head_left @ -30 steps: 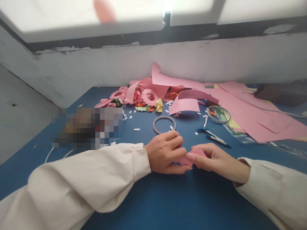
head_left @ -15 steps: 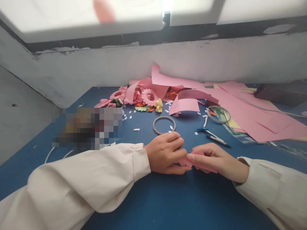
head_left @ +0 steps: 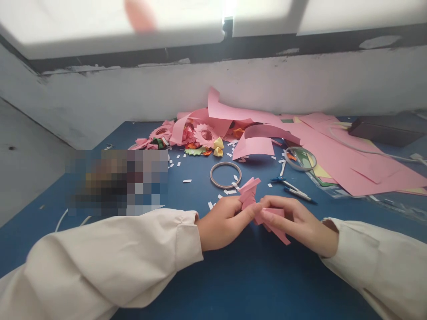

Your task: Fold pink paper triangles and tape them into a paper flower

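A folded strip of pink paper (head_left: 249, 192) is pinched between both hands above the blue table. My left hand (head_left: 224, 221) is closed on its left part, thumb on top, with folded layers standing up past the fingers. My right hand (head_left: 295, 221) is closed on the right part, thumb laid over the paper, and a loose end slants down below the fingers. Parts of the paper are hidden by the fingers. Just beyond my left hand lies a ring-shaped roll of tape (head_left: 211, 181), with small white paper scraps (head_left: 230, 192) around it.
Pink paper flowers (head_left: 204, 134) and curled pink sheets (head_left: 256, 149) pile up at the back. Pens (head_left: 298, 194) and a second tape roll (head_left: 315, 165) lie right of centre. Large pink sheets (head_left: 360, 164) and a dark box (head_left: 383, 130) occupy the right. A blurred patch covers the left.
My left hand has turned over, thumb now uppermost, and pulled slightly back. The pink paper has tilted, so its folded layers now stand up in view. My right hand keeps its hold.
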Available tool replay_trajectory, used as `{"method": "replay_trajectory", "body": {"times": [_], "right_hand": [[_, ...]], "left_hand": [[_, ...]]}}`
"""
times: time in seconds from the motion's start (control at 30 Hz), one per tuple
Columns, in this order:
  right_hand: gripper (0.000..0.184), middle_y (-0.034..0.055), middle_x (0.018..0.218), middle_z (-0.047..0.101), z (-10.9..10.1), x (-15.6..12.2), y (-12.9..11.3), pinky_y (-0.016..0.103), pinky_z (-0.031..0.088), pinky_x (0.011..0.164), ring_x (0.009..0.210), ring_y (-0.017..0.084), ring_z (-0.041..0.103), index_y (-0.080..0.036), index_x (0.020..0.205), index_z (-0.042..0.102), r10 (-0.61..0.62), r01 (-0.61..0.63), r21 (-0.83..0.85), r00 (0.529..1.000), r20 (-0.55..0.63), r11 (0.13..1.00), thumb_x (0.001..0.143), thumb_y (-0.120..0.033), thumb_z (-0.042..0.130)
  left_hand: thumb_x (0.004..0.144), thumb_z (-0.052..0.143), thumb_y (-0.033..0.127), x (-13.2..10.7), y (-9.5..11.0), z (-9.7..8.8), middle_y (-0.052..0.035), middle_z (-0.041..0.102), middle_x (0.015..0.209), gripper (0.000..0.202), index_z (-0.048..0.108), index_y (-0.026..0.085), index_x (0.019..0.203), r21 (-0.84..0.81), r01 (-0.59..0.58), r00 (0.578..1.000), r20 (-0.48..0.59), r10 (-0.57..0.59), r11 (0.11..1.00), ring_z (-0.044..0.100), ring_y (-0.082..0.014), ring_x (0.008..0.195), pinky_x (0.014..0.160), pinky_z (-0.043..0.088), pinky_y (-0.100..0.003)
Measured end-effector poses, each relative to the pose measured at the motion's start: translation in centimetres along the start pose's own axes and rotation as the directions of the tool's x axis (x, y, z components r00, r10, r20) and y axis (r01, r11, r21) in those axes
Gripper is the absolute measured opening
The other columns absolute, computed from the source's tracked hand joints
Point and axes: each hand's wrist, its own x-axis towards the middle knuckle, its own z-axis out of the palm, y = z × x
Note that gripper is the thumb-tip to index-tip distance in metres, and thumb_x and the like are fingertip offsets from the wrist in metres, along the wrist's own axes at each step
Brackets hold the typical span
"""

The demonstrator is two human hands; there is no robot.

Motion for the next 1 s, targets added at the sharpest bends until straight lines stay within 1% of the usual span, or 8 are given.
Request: {"method": "replay_trajectory", "body": {"times": [0.1, 0.2, 0.33, 0.57, 0.67, 0.77, 0.87, 1.0], "right_hand": [[0.037, -0.0055, 0.048, 0.045, 0.0, 0.1, -0.1, 0.023, 0.037, 0.048, 0.042, 0.008, 0.044, -0.018, 0.07, 0.05, -0.017, 0.017, 0.0, 1.0, 0.023, 1.0, 0.089, -0.049, 0.046], [0.039, -0.004, 0.056, 0.045, -0.1, 0.2, 0.1, 0.02, 0.034, 0.044, 0.047, 0.007, 0.043, -0.017, 0.065, 0.047, -0.024, 0.024, -0.001, 1.0, -0.006, 1.0, 0.088, -0.048, 0.048], [0.036, -0.0036, 0.059, 0.046, -0.1, 0.3, 0.4, 0.02, 0.033, 0.044, 0.049, 0.006, 0.042, -0.017, 0.071, 0.05, -0.044, 0.043, -0.003, 0.999, -0.016, 0.999, 0.09, -0.046, 0.045], [0.035, -0.0012, 0.064, 0.048, -0.1, 0.2, 0.4, 0.021, 0.035, 0.049, 0.055, 0.007, 0.042, -0.015, 0.069, 0.054, -0.086, 0.086, -0.002, 0.995, 0.055, 0.996, 0.089, -0.044, 0.048], [0.037, -0.001, 0.066, 0.049, -0.2, 0.2, 0.8, 0.021, 0.036, 0.048, 0.054, 0.007, 0.041, -0.016, 0.084, 0.058, -0.1, 0.1, 0.013, 0.995, 0.018, 0.995, 0.088, -0.051, 0.047], [0.043, -0.0038, 0.06, 0.046, -0.4, 0.5, 1.0, 0.021, 0.033, 0.044, 0.049, 0.007, 0.039, -0.016, 0.101, 0.055, -0.05, 0.05, 0.143, 0.999, -0.007, 0.988, 0.085, -0.055, 0.05], [0.039, -0.0048, 0.061, 0.044, -0.6, 0.8, 0.8, 0.019, 0.031, 0.039, 0.045, 0.006, 0.039, -0.017, 0.093, 0.052, 0.015, -0.014, 0.276, 1.0, -0.004, 0.961, 0.083, -0.055, 0.052], [0.035, -0.003, 0.058, 0.05, -0.6, 1.0, 0.5, 0.02, 0.034, 0.04, 0.045, 0.007, 0.043, -0.014, 0.09, 0.055, 0.003, -0.017, 0.241, 0.998, 0.058, 0.97, 0.082, -0.048, 0.058]], "left_hand": [[0.086, 0.042, 0.056, 0.4, -0.3, -0.1, 0.0033, 0.038, 0.052, 0.051, 0.046, 0.014, 0.057, -0.135, 0.094, 0.995, 0.044, -0.089, 0.986, 0.035, -0.0081, 0.05, 0.049, 0.03, -0.023], [0.088, 0.038, 0.053, 0.4, -0.5, -0.2, 0.0024, 0.041, 0.056, 0.048, 0.047, 0.014, 0.061, -0.217, 0.102, 0.994, 0.054, -0.092, 0.971, 0.037, -0.0083, 0.052, 0.05, 0.032, -0.023], [0.088, 0.043, 0.043, 0.4, -0.1, -0.2, 0.0026, 0.044, 0.061, 0.036, 0.051, 0.014, 0.068, -0.231, 0.109, 0.991, 0.106, -0.086, 0.967, 0.04, -0.0083, 0.057, 0.054, 0.033, -0.022], [0.085, 0.042, 0.034, 0.6, 0.0, -0.5, 0.0046, 0.039, 0.057, 0.029, 0.044, 0.015, 0.063, -0.214, 0.134, 0.978, 0.185, -0.095, 0.968, 0.036, -0.0078, 0.054, 0.052, 0.03, -0.022], [0.081, 0.047, 0.029, 0.8, -0.2, -0.8, 0.0048, 0.04, 0.054, 0.027, 0.045, 0.015, 0.058, -0.181, 0.145, 0.957, 0.274, -0.091, 0.973, 0.037, -0.0071, 0.052, 0.052, 0.03, -0.022], [0.077, 0.049, 0.025, 0.9, -0.3, -1.2, 0.0049, 0.04, 0.053, 0.024, 0.046, 0.015, 0.056, -0.158, 0.158, 0.924, 0.373, -0.089, 0.975, 0.036, -0.0065, 0.05, 0.051, 0.03, -0.021], [0.076, 0.049, 0.023, 1.1, -0.2, -1.5, 0.005, 0.039, 0.05, 0.025, 0.044, 0.015, 0.053, -0.153, 0.167, 0.896, 0.436, -0.085, 0.974, 0.034, -0.0063, 0.048, 0.049, 0.029, -0.021], [0.074, 0.051, 0.021, 1.4, 0.0, -1.8, 0.0046, 0.039, 0.049, 0.023, 0.046, 0.014, 0.053, -0.161, 0.171, 0.873, 0.482, -0.074, 0.972, 0.036, -0.006, 0.047, 0.046, 0.028, -0.02]]}}
